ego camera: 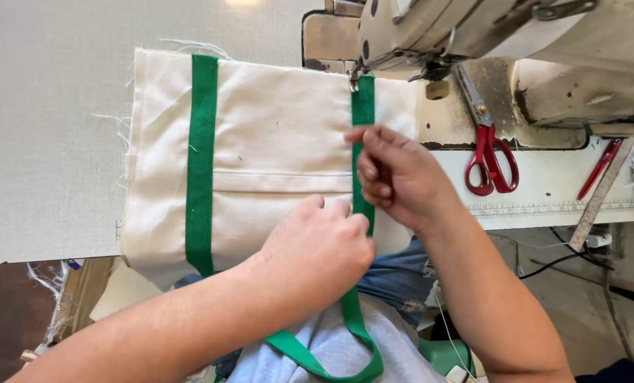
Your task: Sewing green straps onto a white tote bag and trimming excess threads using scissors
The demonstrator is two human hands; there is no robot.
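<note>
A cream canvas panel (274, 135) lies on the sewing table with two green straps sewn lengthwise, one at the left (202, 156) and one at the right (363, 110) running under the sewing machine's presser foot (354, 76). My left hand (317, 248) rests fingers-down on the canvas beside the right strap, pressing it flat. My right hand (395, 174) pinches the right strap's edge against the cloth just below the needle. The strap loops off the table's front edge over my lap (345, 333).
The sewing machine head (487, 35) fills the upper right. Red-handled scissors (488, 152) lie on the machine bed, a second red tool (601, 167) and a metal ruler (601, 198) farther right. Grey tabletop (47, 128) spreads to the left. Cables hang below right.
</note>
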